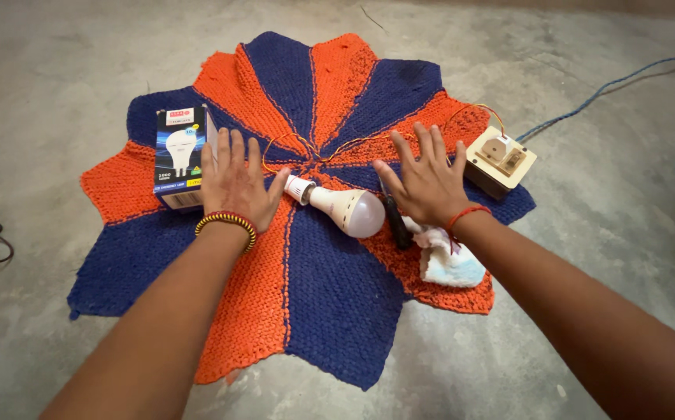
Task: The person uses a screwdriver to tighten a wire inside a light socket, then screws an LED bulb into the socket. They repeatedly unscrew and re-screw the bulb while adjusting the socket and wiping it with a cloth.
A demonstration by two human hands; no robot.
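- On the mat (306,295), I see both hands flat, fingers spread, holding nothing.
- Left hand (234,185) hides part of the bulb box (178,155).
- Right hand (428,183) covers part of the dark tool (396,224) beside the bulb (345,207).

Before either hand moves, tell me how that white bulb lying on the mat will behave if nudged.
The white bulb lies on its side, and its round dome would probably let it roll, though the knitted mat may slow it. It looks light for its size. The dome is likely breakable, so a gentle push seems wise.
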